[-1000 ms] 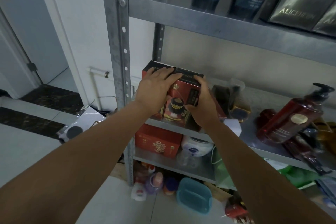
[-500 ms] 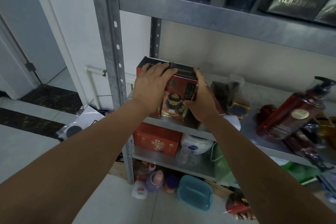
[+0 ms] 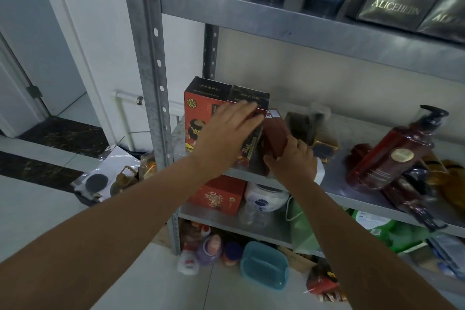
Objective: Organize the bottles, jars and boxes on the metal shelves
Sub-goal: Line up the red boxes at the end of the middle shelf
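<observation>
Squaring two upright red boxes (image 3: pixel 205 113) at shelf (image 3: pixel 334 190) left end: left hand (image 3: pixel 226 137) spread flat on second box (image 3: pixel 249 118), right hand (image 3: pixel 293 158) clamped on dark-red pack (image 3: pixel 275 136) beside it; next, probably stand pack flush against boxes.

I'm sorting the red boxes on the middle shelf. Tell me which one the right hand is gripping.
The tilted dark red box, rightmost of the three. The right hand has its grip on its lower end, while the two black-topped boxes stand upright to its left.
</observation>
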